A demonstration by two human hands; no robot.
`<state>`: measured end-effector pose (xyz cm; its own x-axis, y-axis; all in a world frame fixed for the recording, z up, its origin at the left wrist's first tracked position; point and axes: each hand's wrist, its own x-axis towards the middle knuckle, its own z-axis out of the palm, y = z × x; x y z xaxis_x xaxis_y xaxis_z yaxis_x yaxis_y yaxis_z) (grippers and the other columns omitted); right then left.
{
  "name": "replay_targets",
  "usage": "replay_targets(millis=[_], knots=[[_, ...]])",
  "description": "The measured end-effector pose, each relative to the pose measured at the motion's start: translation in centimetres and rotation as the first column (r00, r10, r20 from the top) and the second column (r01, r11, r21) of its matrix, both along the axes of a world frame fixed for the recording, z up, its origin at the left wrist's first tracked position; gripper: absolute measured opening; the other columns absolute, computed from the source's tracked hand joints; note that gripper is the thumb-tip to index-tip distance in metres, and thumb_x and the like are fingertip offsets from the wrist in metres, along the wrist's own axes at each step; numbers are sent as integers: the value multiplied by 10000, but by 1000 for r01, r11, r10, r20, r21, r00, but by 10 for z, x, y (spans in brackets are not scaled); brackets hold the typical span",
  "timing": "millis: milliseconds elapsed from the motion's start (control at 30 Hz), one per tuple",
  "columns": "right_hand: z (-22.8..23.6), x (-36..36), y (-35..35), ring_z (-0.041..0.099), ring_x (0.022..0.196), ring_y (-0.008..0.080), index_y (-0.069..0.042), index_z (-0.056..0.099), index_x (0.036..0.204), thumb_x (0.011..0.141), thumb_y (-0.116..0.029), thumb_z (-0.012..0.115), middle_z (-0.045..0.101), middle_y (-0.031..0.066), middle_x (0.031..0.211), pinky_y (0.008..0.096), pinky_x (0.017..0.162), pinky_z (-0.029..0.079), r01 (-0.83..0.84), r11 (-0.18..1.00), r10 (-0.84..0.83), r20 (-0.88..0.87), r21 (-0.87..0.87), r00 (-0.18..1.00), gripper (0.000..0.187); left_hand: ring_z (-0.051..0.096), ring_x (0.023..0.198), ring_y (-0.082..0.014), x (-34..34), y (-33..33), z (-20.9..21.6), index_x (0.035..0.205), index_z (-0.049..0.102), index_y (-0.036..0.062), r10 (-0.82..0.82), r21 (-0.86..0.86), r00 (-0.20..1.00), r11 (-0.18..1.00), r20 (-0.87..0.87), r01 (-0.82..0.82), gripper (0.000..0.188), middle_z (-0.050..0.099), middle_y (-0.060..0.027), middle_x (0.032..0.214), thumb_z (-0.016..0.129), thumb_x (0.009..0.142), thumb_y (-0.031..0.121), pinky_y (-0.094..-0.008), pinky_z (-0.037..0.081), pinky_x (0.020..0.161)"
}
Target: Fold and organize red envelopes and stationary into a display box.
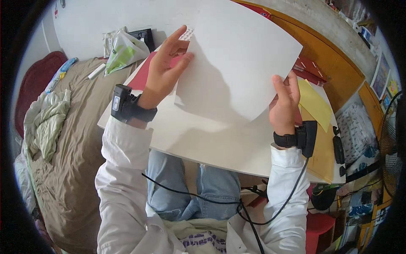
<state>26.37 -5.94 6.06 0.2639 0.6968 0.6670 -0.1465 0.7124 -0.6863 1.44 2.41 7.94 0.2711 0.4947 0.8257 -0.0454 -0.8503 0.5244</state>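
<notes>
Nearest: my blue jeans, legs under the table edge; a black cable crossing above them and rising to my right wrist.

Item: left hand, black wrist device strapped on. Lightly pinching the left border, thumb tip in front, other fingers partly behind, index finger raised clear.

Item: right hand, likewise banded. Grasping the right border low down, thumb on the near face, fingers curled round behind.

Item: white sheet of paper, one, blank on the side facing me, raised between my two hands over the table; lower edge bowed, contact with the tabletop uncertain. Handling, as I judge it: very light, smooth, flexible yet springy enough to keep a curve; creases easily under a hard thumb. Best hold: opposite borders, flat finger pads, slight even tension, middle left untouched.

Item: white table, beneath the sheet.

Item: yellow sheet, just right of my right hand, overlapping tan paper.

Item: red box, beyond that hand.

Farther left: bed with brown cover; white-and-green plastic bag at its far end.
</notes>
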Motion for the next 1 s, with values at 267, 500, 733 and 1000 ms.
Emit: replay_targets(millis=[267,500,733,1000], knots=[[-11,10,8,537,861,85,2,520,1061,887,-93,562,599,42,970,229,788,417,-56,981,76,102,-185,992,203,561,908,-127,1,1,-4,1283,406,-16,-116,-299,987,943,107,143,483,584,-88,982,583,834,-1,-259,450,828],[-36,29,21,537,857,86,1,524,1039,874,-94,568,596,49,963,223,778,417,10,945,73,241,-326,968,195,547,924,-126,7,23,-45,1172,482,-1,-186,-564,982,815,-33,135,366,576,-60,1006,603,827,8,-261,426,852],[-63,36,34,539,852,95,6,518,1066,859,-39,508,591,60,947,229,765,415,-76,914,205,291,-398,934,212,532,945,-112,0,52,-90,1057,496,23,-169,-579,976,813,-141,57,256,559,-40,1014,612,829,21,-261,418,860],[-76,42,41,537,794,86,20,515,1040,863,-48,509,597,55,885,220,718,416,80,896,80,336,-436,938,190,526,890,-119,9,30,-86,1070,465,1,-286,-627,950,765,-127,147,292,549,-50,974,609,816,24,-257,421,837]])
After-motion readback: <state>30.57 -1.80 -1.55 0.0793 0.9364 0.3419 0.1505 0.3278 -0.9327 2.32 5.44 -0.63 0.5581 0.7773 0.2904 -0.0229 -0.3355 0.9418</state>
